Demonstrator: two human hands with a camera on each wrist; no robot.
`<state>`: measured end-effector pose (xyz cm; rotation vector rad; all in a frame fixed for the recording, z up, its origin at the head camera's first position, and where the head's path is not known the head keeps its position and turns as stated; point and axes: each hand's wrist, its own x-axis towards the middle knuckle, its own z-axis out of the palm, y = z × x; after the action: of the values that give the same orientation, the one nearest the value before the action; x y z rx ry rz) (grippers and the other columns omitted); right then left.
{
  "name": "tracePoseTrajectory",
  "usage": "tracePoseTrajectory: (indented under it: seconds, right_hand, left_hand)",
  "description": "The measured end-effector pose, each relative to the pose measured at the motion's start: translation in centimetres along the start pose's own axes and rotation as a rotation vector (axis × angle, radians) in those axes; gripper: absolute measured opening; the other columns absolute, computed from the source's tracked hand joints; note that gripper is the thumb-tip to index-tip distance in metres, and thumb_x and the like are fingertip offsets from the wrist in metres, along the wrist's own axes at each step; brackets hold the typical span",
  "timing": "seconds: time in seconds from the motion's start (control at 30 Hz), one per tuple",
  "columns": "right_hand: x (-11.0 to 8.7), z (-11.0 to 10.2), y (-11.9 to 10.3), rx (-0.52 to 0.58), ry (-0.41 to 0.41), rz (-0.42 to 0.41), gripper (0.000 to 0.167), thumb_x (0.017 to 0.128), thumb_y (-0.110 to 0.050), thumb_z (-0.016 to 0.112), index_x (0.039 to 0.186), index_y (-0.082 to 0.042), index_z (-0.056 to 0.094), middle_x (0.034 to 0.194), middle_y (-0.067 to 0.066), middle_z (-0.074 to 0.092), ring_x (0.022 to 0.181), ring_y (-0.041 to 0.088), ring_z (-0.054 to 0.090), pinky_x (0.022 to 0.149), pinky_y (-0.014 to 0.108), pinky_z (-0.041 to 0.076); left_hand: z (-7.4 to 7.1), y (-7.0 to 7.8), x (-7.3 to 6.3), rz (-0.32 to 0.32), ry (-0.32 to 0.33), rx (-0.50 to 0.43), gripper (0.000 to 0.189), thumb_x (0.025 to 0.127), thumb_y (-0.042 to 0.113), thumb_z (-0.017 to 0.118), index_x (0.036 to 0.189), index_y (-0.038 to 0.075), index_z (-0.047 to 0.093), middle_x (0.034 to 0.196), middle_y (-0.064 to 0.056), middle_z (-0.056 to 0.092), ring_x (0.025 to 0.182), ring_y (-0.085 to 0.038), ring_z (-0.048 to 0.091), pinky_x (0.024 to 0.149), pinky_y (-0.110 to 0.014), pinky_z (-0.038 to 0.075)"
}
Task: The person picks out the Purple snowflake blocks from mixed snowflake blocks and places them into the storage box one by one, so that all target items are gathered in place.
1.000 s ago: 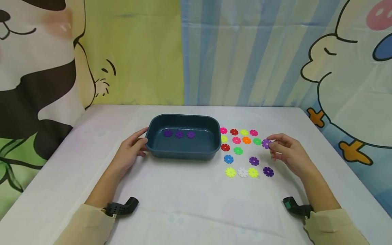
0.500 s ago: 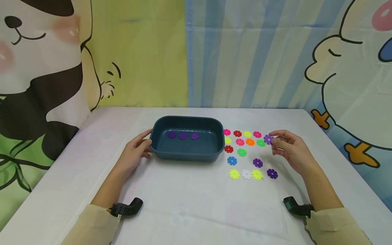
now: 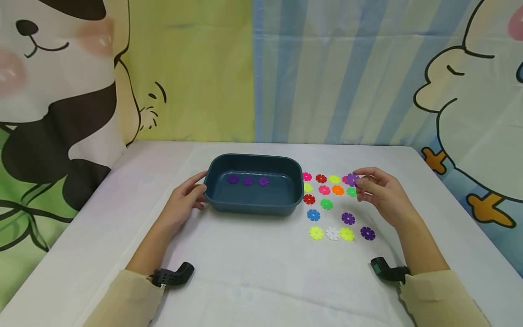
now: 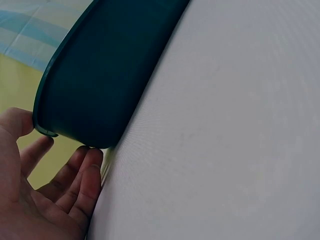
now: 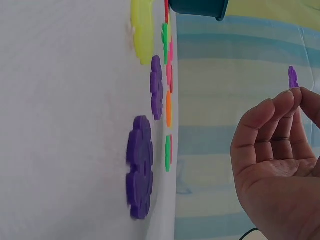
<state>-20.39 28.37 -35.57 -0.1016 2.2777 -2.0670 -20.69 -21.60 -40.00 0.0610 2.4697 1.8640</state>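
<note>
My left hand (image 3: 183, 199) touches the left end of a dark teal basin (image 3: 253, 208), its thumb and fingertips against the rim and end wall in the left wrist view. Three purple snowflake discs lie in a row in the basin, including a middle disc (image 3: 248, 181). Thumb and fingers of my right hand (image 3: 382, 193) pinch another purple snowflake disc (image 3: 352, 180), raised off the table; in the right wrist view this disc (image 5: 293, 76) stands edge-on above the fingertips. Below that hand, two purple discs lie on the table: one nearer (image 3: 367, 233) and one farther (image 3: 348, 218).
Several snowflake discs lie right of the basin, among them a blue disc (image 3: 313, 215), a white disc (image 3: 333, 234), an orange disc (image 3: 337, 190) and a green disc (image 3: 326, 204). A white cloth covers the table (image 3: 261, 277). A printed curtain (image 3: 196, 81) hangs behind.
The right hand has moved slightly left and away from me with the pinched purple disc, now partly covering a pink one. The left hand stays at the basin. The whole view has shifted a little.
</note>
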Motion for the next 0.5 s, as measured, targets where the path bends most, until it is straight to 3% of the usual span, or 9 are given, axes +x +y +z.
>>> tracePoseTrajectory:
  seconds: [0.5]
  right_hand:
    - [0.9, 1.7, -0.7, 0.019, -0.022, -0.016, 0.024, 0.101, -0.023, 0.068, 0.123, -0.015, 0.062, 0.093, -0.003, 0.068, 0.082, 0.012, 0.065, 0.077, 0.023, 0.061]
  left_hand:
    - [0.1, 0.0, 0.1, -0.003, 0.003, 0.004, 0.050, 0.108, 0.027, 0.053, 0.158, 0.025, 0.045, 0.133, -0.025, 0.062, 0.087, -0.009, 0.069, 0.075, -0.022, 0.058]
